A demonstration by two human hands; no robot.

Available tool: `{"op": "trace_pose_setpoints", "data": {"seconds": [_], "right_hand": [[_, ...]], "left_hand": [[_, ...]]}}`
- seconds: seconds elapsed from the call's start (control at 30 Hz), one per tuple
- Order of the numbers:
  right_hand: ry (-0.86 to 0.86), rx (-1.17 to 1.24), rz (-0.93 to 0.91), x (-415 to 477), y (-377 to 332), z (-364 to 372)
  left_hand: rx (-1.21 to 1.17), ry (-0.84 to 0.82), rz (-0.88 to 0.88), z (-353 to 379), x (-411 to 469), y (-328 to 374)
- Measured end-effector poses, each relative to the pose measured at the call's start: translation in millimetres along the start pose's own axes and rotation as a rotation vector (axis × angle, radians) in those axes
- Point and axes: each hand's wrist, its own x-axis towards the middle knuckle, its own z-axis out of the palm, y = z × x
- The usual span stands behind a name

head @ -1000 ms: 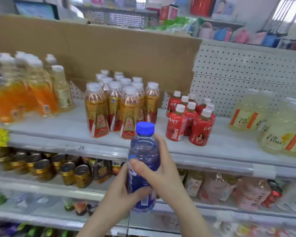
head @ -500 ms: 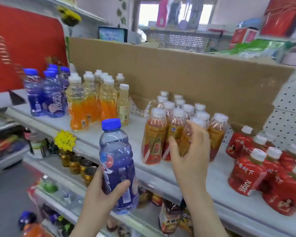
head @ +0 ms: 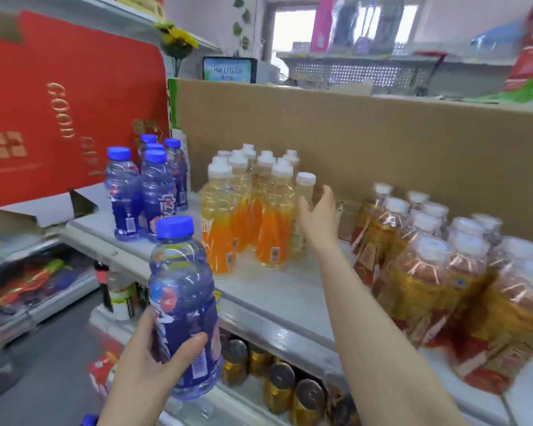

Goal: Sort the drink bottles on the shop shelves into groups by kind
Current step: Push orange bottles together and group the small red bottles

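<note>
Right hand (head: 319, 218) now beside pale bottle (head: 305, 186)

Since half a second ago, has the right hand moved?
Yes. The right hand went left along the shelf, from the tea bottles to the orange bottles.

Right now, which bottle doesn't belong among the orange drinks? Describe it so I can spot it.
On the white shelf, in front of the brown cardboard wall, find the cluster of orange drink bottles. At its right edge, beside the open right hand, stands one pale yellow bottle: flat white cap and no orange label, unlike its neighbours.
</note>
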Motion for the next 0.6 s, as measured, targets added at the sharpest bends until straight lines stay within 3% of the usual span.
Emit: {"op": "trace_pose_setpoints", "data": {"seconds": [0.13,0.3,0.47,0.6], "right_hand": [[-0.095,0.004,0.174,22.2,-1.4,17.6],[0.016,-0.008,0.144,12.4,3.1,16.6],[0.158,-0.172,0.122,-38.3,11.5,0.4],[0.178,-0.086,0.009,-79.4,12.3,-3.8]], "left_hand": [[0.037,-0.078,0.003,-39.6,36.7,-7.0],[-0.014,-0.149,-0.025,-56.8,66.7,-18.9],[-0.073,-0.186,-0.050,-53.8,74.8,-27.4],[-0.108,-0.182,-0.061,-43.9,70.3,-24.9]]}}
